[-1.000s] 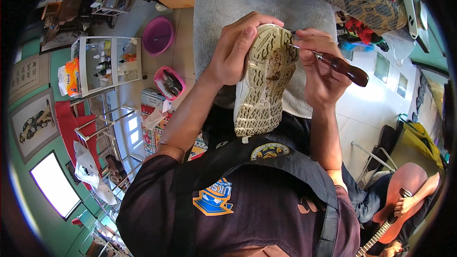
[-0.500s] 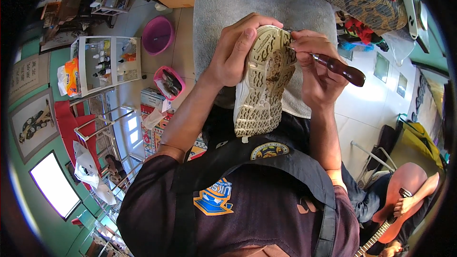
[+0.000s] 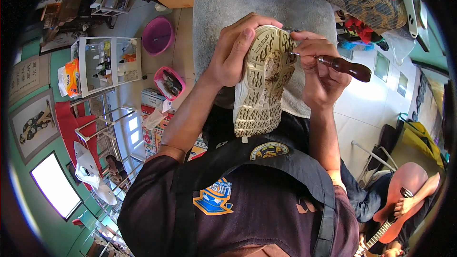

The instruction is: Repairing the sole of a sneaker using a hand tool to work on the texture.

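A worn cream shoe (image 3: 259,93) is held up in front of me with its patterned sole facing me and its heel end low near my lap. My left hand (image 3: 234,50) is closed round its upper left side, thumb along the sole's edge. In my right hand (image 3: 321,69) is an awl (image 3: 345,69) with a dark brown wooden handle and a thin metal shaft. Its tip meets the tread near the sole's upper right edge. The right fingers also touch that edge. The middle of the sole looks scraped and brownish. The shoe's upper is hidden behind the sole.
A grey towel-covered surface (image 3: 214,7) lies behind the shoe. To the left are a purple basin (image 3: 158,35), a pink basket (image 3: 158,77) of tools and a white shelf (image 3: 113,62) of bottles. At lower right, a person holds a guitar (image 3: 402,185).
My right hand has drawn the awl slightly right and down, so more of its metal shaft shows. My left hand and the shoe stay almost still.
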`<state>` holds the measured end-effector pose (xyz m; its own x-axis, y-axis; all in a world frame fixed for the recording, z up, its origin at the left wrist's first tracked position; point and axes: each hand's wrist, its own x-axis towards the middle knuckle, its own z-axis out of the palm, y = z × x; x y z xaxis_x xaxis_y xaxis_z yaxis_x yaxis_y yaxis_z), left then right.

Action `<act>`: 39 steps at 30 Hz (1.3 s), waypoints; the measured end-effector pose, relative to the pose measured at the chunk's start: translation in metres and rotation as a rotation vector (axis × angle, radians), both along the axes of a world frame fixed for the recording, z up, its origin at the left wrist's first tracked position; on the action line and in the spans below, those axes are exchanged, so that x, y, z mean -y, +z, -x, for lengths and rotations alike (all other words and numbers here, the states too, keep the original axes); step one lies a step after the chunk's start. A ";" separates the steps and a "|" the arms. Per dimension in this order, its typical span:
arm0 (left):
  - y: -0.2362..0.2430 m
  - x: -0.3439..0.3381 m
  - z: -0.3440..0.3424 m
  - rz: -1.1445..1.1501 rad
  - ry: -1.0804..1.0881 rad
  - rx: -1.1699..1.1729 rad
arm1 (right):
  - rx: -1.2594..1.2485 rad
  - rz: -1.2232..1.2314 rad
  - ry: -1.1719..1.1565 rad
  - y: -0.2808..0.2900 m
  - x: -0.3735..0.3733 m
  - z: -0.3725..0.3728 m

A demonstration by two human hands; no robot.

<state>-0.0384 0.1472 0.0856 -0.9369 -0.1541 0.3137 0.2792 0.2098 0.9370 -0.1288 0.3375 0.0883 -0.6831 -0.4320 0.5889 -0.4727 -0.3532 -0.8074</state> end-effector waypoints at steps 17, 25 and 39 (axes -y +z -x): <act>-0.002 -0.004 -0.001 -0.133 0.048 -0.050 | -0.060 0.000 -0.003 -0.005 0.002 -0.001; -0.008 0.005 -0.006 -0.245 -0.045 0.017 | -0.180 0.009 -0.079 -0.019 0.004 -0.014; -0.011 0.008 -0.007 -0.207 -0.034 0.005 | -0.212 -0.055 -0.076 -0.010 0.002 -0.008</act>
<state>-0.0316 0.1388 0.0751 -0.9441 -0.1829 0.2744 0.2784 0.0036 0.9605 -0.1211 0.3354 0.0785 -0.5787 -0.4192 0.6996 -0.6570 -0.2686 -0.7044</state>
